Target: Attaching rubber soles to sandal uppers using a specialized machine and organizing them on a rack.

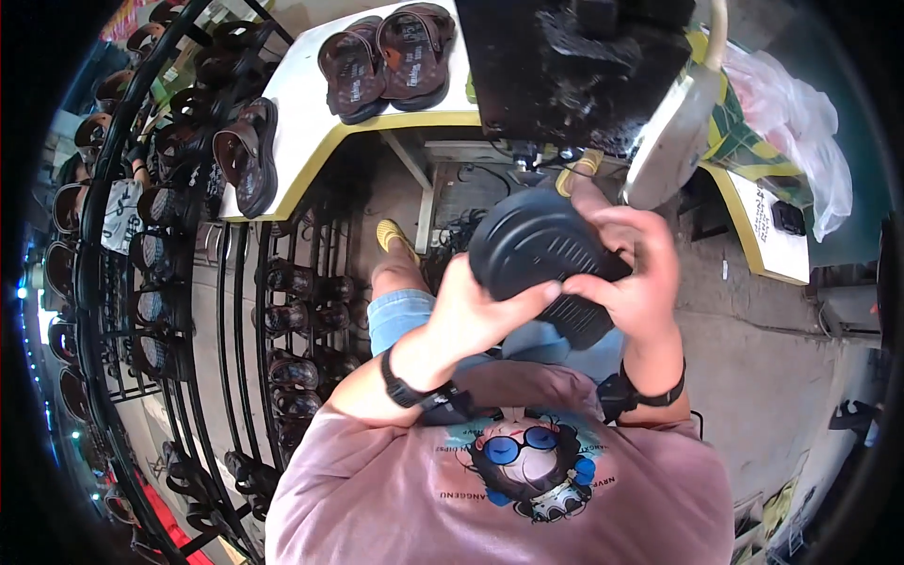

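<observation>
A black shoe sole [546,259] is held in front of the chest, above the lap, gripped from both sides. The left hand [476,315] is closed around its near left edge, thumb laid across the ribbed tread, fingers wrapped under and out of view; this grip appears to serve as the steady support. The right hand [631,273] is curled over the far right end, fingers bent down onto the tread and upper rim, apparently so that the piece can be pressed or turned; how tightly it is squeezed cannot be told. The sole is tilted, tread side up toward the camera, probably to keep that face in sight. A dark wristband [407,388] is worn on the left wrist and another [659,394] on the right. Below the hands, denim shorts [405,311] and yellow footwear [394,235] are seen, which suggests a seated posture. Just beyond the sole stands a dark machine [574,66] on a white worktop with a yellow edge [311,160]; its nearness suggests it is kept within arm's reach. A pair of brown sandals [386,61] lies side by side on the worktop, and one more brown sandal [250,155] rests at its left edge. A crumpled clear plastic bag [800,122] lies at the right. A black wire rack [217,311] filled with dark sandals curves along the left. The floor [782,358] is bare grey concrete.
</observation>
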`<state>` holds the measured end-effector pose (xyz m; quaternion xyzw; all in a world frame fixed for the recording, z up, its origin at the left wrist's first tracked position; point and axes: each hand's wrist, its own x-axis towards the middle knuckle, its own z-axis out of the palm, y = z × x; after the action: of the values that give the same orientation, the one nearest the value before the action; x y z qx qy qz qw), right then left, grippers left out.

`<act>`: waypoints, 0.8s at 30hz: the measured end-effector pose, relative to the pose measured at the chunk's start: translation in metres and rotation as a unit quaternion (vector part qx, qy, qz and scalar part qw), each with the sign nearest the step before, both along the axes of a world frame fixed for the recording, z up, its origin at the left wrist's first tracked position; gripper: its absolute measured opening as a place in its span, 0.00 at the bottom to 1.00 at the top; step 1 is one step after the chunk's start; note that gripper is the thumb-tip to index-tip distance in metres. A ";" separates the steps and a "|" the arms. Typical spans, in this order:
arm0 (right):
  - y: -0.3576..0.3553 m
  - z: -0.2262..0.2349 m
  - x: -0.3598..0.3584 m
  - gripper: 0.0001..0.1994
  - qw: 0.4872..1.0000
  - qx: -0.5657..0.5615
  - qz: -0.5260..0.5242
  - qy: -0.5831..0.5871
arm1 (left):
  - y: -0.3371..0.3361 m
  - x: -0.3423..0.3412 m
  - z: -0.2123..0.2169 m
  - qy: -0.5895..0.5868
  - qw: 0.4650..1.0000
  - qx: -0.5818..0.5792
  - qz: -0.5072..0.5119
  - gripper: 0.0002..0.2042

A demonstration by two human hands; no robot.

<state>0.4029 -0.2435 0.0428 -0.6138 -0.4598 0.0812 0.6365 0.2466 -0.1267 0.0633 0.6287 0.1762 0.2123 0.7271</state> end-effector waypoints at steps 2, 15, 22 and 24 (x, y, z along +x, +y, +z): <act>-0.029 0.004 -0.005 0.29 0.974 0.071 -0.010 -0.215 | -0.013 0.015 -0.015 -0.036 0.998 -0.055 0.003 0.21; -0.085 -0.108 0.018 0.42 0.812 0.244 0.099 0.521 | -0.021 0.017 -0.046 -0.244 0.928 -0.259 0.109 0.23; -0.020 -0.100 -0.029 0.33 0.811 0.210 0.211 0.503 | 0.057 -0.049 -0.095 -0.315 0.893 -0.293 0.134 0.31; -0.004 -0.096 -0.043 0.32 0.811 0.191 0.214 0.510 | 0.076 -0.059 -0.079 -0.327 0.906 -0.241 0.117 0.37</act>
<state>0.3595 -0.2479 -0.0529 -0.2359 -0.1957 0.4270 0.8507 0.1877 -0.0504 -0.0154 0.3049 0.0461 0.4405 0.8431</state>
